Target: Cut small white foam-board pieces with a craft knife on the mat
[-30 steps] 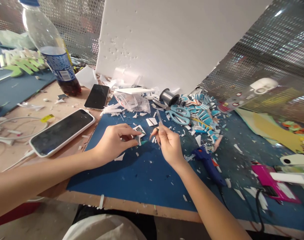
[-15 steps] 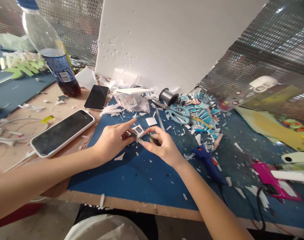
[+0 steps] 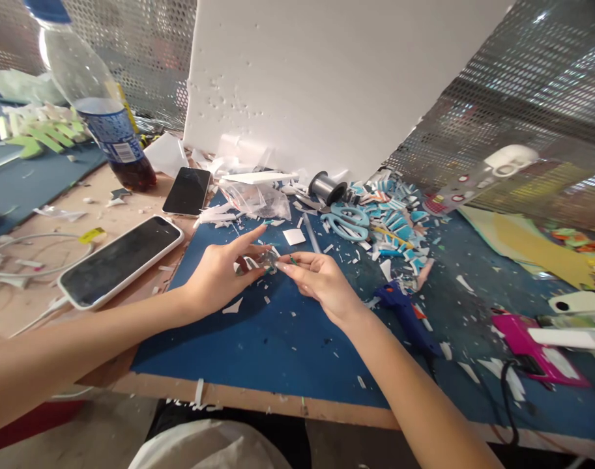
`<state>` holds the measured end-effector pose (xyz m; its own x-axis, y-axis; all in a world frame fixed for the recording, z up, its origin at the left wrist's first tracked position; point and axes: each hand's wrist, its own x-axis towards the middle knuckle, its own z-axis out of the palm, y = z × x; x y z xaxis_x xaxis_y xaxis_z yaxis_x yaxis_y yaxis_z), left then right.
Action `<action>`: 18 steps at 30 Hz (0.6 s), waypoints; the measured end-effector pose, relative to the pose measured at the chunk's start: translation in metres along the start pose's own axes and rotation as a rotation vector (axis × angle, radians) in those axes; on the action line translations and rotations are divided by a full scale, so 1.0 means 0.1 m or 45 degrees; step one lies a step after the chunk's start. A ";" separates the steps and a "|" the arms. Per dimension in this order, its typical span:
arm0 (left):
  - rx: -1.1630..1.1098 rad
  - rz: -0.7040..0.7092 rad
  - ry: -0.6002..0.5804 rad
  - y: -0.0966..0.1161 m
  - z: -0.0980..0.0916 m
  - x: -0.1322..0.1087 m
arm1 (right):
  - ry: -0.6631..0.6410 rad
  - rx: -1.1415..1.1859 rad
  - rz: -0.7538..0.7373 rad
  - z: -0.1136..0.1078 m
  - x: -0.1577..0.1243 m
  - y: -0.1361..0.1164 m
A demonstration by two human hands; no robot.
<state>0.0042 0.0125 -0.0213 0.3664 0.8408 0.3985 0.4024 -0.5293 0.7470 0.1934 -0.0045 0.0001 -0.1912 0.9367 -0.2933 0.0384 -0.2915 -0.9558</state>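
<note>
My left hand [image 3: 225,267] has its index finger stretched out while the thumb and other fingers pinch a small white and greyish piece [image 3: 271,260]. Its exact shape is mostly covered by the fingers. My right hand [image 3: 319,280] meets it from the right, thumb and fingers pressed together at the piece. A bit of something dark green [image 3: 292,259] shows between the right fingers; its kind is hidden. Both hands are just above the blue cutting mat [image 3: 258,352]. Beyond them lie a white square piece [image 3: 294,236] and a narrow translucent stick [image 3: 311,233].
Light-blue scissors [image 3: 348,223], a wire spool [image 3: 327,187] and a heap of blue-white scraps [image 3: 399,218] lie behind. A blue glue gun [image 3: 408,319] is right, a magenta tool [image 3: 536,348] farther. Two phones [image 3: 124,260] and a cola bottle [image 3: 109,133] stand left.
The white square with a dark window, seen between my hands before, is now largely hidden. My right fingers have closed in and the dark green thing shows less.
</note>
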 end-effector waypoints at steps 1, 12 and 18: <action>-0.024 0.003 -0.023 0.00 0.00 0.00 | 0.000 0.034 0.009 -0.01 0.00 -0.01; -0.143 0.040 -0.148 -0.07 0.03 -0.03 | -0.093 0.157 0.097 0.01 -0.02 0.03; 0.048 0.099 -0.040 -0.07 0.02 -0.01 | -0.103 0.185 0.106 0.02 -0.02 0.04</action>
<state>0.0028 0.0155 -0.0280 0.4239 0.7932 0.4372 0.4030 -0.5975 0.6933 0.1920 -0.0079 -0.0032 -0.2716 0.8912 -0.3633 -0.0834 -0.3979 -0.9136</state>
